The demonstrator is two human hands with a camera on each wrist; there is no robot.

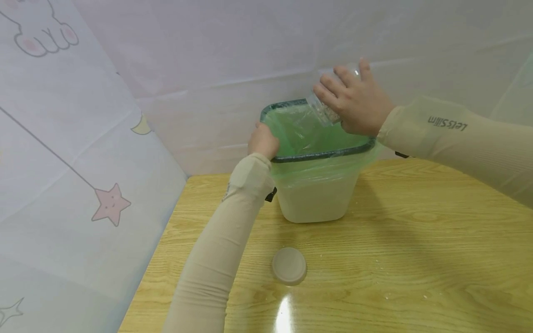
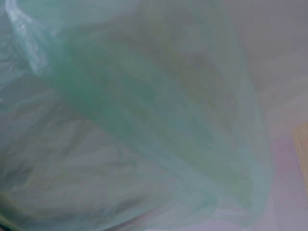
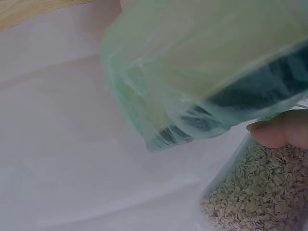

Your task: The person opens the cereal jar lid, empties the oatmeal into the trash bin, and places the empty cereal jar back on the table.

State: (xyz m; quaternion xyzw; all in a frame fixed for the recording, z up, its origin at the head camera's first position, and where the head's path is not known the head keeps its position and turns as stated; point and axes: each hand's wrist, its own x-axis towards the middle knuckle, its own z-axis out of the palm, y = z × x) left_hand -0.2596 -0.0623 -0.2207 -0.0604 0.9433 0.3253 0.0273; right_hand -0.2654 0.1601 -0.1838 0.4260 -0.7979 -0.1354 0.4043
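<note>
My right hand (image 1: 354,99) grips a clear jar (image 1: 326,111), tilted with its mouth end low over the inside of a trash bin (image 1: 318,199). In the right wrist view the thumb (image 3: 284,131) presses on the jar's side, and rolled oats (image 3: 260,190) show through the wall. A green plastic bag (image 1: 291,134) lines the bin and folds down outside its dark rim (image 1: 325,156). At the rim's left side, my left hand (image 1: 263,141) holds the bin; its fingertips are hidden. Mostly the blurred green bag (image 2: 144,110) fills the left wrist view.
On the wooden table (image 1: 416,222), a round beige lid (image 1: 289,265) lies in front of the bin. Small pale flakes (image 1: 387,296) are scattered to the right of it. A pale cloth backdrop (image 1: 208,83) hangs close behind the bin and along the left.
</note>
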